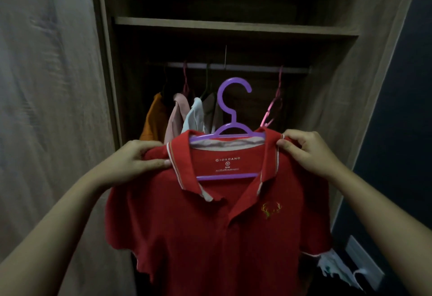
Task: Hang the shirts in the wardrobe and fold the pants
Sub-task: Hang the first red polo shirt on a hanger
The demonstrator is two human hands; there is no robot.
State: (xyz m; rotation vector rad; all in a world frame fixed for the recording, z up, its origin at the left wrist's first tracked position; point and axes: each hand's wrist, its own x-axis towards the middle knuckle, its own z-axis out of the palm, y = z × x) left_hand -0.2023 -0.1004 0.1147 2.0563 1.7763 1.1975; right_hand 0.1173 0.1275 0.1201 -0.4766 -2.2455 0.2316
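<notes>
obs, near: my left hand [138,158] pinches the left shoulder of the red polo shirt [210,225] beside the collar, thumb on top, fingers curled under the cloth. my right hand [304,153] pinches the other shoulder at the collar edge the same way. both grips closed on fabric. i hold the shirt up in front of the open wardrobe [339,85], front facing me, collar spread.

mid: purple hanger [233,118] is inside the neck opening, arms under the shoulders, hook clear above the collar.

far: rail [245,66] above and behind the hook, not touching it. hung shirts [153,120] bunched at the rail's left, an empty pink hanger [273,106] at its right, with a gap between.

step, judged: shirt is on its hanger, not yet on the rail. the next move calls for a lift so the hook goes over the rail in that gap, shoulders kept level. no pants in view.
</notes>
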